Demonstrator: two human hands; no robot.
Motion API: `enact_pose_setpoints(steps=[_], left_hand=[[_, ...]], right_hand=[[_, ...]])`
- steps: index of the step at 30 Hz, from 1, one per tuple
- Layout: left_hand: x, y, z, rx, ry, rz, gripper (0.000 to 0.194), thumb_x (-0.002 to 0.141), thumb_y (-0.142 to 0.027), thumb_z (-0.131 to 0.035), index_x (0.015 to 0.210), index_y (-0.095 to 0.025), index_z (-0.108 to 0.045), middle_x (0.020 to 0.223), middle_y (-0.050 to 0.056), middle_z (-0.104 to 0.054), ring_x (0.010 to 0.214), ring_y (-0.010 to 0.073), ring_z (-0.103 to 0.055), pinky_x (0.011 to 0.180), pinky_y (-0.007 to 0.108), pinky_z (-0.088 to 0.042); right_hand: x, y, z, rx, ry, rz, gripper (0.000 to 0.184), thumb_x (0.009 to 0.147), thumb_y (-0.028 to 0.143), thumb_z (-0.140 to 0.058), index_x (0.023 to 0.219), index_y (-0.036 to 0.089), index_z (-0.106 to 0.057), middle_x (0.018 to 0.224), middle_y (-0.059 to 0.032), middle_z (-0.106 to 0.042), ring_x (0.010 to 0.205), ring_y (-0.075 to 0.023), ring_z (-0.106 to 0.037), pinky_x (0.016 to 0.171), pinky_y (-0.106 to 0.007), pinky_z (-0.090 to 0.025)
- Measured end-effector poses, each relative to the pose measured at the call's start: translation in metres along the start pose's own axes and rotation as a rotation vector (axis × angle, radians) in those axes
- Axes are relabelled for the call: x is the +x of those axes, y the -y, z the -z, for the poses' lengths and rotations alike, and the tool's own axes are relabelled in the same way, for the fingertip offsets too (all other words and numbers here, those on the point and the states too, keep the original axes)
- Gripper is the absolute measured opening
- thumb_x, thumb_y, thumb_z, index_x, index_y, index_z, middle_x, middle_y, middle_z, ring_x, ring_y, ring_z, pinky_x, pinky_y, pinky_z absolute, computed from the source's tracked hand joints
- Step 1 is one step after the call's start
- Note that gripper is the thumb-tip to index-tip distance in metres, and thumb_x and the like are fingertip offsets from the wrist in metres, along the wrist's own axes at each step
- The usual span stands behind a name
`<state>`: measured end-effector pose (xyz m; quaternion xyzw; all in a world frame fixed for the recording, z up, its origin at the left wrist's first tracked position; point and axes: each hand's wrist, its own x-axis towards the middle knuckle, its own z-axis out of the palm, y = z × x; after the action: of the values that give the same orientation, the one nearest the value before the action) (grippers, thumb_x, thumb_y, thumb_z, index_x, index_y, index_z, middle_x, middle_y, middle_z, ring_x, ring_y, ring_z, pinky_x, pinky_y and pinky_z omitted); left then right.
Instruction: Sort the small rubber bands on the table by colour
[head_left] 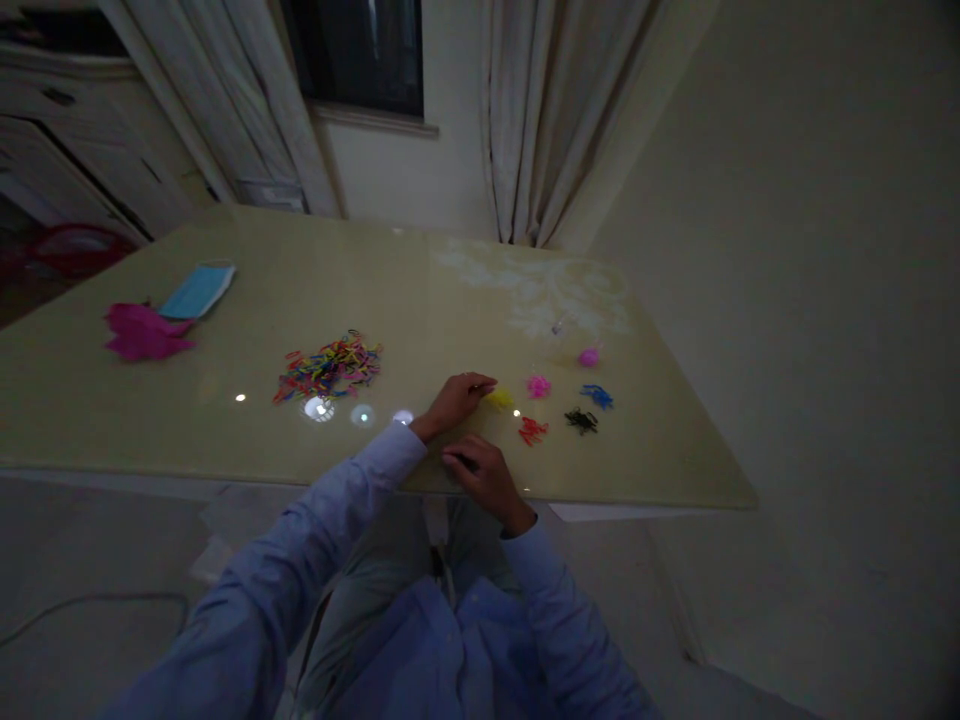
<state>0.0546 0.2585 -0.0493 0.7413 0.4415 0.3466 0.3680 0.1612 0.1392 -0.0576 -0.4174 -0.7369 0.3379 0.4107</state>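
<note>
My left hand (459, 400) reaches over the table with its fingertips together at the edge of a small yellow pile (499, 399). Whatever those fingers may pinch is too small to make out. Closer to the table's front edge, my right hand (486, 474) is curled, thumb against fingers, and its contents are hidden. Right of the hands lie separate little heaps of thin loops, possibly small bands or clips: pink (538, 386), red (532, 431), black (582, 420) and blue (598, 396). A larger mixed-colour pile (334, 366) lies to the left.
On the glossy table (420, 300), a blue face mask (199, 291) and a crumpled magenta piece (148, 332) lie far left. A bright pink clump (589, 357) and a small clear-looking item (556, 328) sit behind the right-hand heaps. Curtains (525, 120) hang beyond the table's back edge.
</note>
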Motion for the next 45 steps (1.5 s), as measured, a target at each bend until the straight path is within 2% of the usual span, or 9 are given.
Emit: enact_pose_setpoints(steps=[3,6,13,17,23,29,33,37,45], left_hand=[[-0.013,-0.001,0.014,-0.172,-0.040,0.081,0.031,0.087,-0.033,-0.057,0.109,-0.014,-0.070,0.093,0.009,-0.073,0.062,0.0125,-0.060,0.065,0.026,-0.050],[-0.039,0.002,0.034,-0.225,-0.109,0.103,0.032,0.087,-0.030,-0.052,0.109,-0.014,-0.069,0.097,0.009,-0.072,0.066,0.0125,-0.061,0.063,0.025,-0.050],[-0.124,0.021,0.074,0.068,-0.356,-0.060,0.023,0.084,-0.017,-0.048,0.088,-0.018,-0.071,0.086,0.005,-0.070,0.079,0.0152,-0.063,0.074,0.028,-0.048],[-0.150,0.033,0.080,0.118,-0.410,-0.110,0.020,0.083,-0.013,-0.048,0.083,-0.018,-0.068,0.082,0.004,-0.068,0.078,0.0151,-0.063,0.073,0.028,-0.048],[-0.149,0.037,0.074,0.194,-0.416,-0.030,0.019,0.083,-0.010,-0.049,0.085,-0.019,-0.066,0.085,0.003,-0.068,0.080,0.0158,-0.062,0.076,0.029,-0.047],[-0.151,0.036,0.068,0.262,-0.435,-0.022,0.019,0.083,-0.009,-0.048,0.085,-0.018,-0.064,0.085,0.004,-0.066,0.081,0.0172,-0.061,0.076,0.030,-0.046],[-0.151,0.036,0.068,0.273,-0.448,-0.026,0.018,0.083,-0.009,-0.048,0.082,-0.018,-0.064,0.082,0.005,-0.065,0.079,0.0177,-0.061,0.074,0.030,-0.046],[-0.151,0.034,0.068,0.283,-0.450,-0.042,0.017,0.083,-0.008,-0.048,0.081,-0.018,-0.063,0.080,0.004,-0.064,0.076,0.0171,-0.060,0.072,0.029,-0.045],[-0.151,0.034,0.067,0.308,-0.471,-0.030,0.018,0.082,-0.008,-0.048,0.080,-0.019,-0.063,0.078,0.004,-0.064,0.074,0.0165,-0.060,0.071,0.028,-0.045]], right_hand=[[0.001,0.000,0.000,-0.008,-0.015,0.005,0.019,0.092,0.034,-0.059,0.092,0.021,-0.073,0.081,-0.0049,-0.066,0.075,-0.0171,-0.061,0.069,-0.029,-0.049],[0.002,-0.002,0.001,0.026,-0.027,0.016,0.019,0.091,0.034,-0.060,0.091,0.021,-0.073,0.082,-0.0052,-0.066,0.076,-0.0172,-0.061,0.071,-0.029,-0.048],[0.013,-0.003,0.010,0.085,0.013,-0.092,0.018,0.087,0.034,-0.065,0.088,0.019,-0.074,0.081,-0.0045,-0.069,0.076,-0.0152,-0.062,0.070,-0.027,-0.047],[0.034,0.001,0.012,0.112,0.062,-0.196,0.022,0.086,0.037,-0.065,0.091,0.017,-0.073,0.083,-0.0045,-0.069,0.071,-0.0138,-0.061,0.063,-0.025,-0.047],[0.100,0.004,-0.016,0.038,0.187,-0.154,0.029,0.085,0.037,-0.063,0.106,0.016,-0.069,0.084,-0.0035,-0.068,0.064,-0.0112,-0.059,0.062,-0.024,-0.046],[0.160,-0.004,-0.056,-0.278,0.359,0.002,0.027,0.078,0.021,-0.071,0.104,0.014,-0.069,0.093,-0.0061,-0.067,0.080,-0.0145,-0.060,0.075,-0.027,-0.047],[0.169,0.001,-0.068,-0.478,0.491,0.034,0.026,0.080,0.022,-0.072,0.104,0.013,-0.070,0.095,-0.0082,-0.066,0.085,-0.0171,-0.060,0.079,-0.028,-0.045],[0.168,0.006,-0.073,-0.610,0.487,0.033,0.014,0.088,0.021,-0.062,0.097,0.016,-0.071,0.096,-0.0082,-0.067,0.090,-0.0183,-0.060,0.081,-0.028,-0.042],[0.167,0.002,-0.079,-0.648,0.429,0.041,0.014,0.094,0.017,-0.053,0.097,0.016,-0.067,0.098,-0.0073,-0.064,0.090,-0.0161,-0.056,0.080,-0.025,-0.040]])
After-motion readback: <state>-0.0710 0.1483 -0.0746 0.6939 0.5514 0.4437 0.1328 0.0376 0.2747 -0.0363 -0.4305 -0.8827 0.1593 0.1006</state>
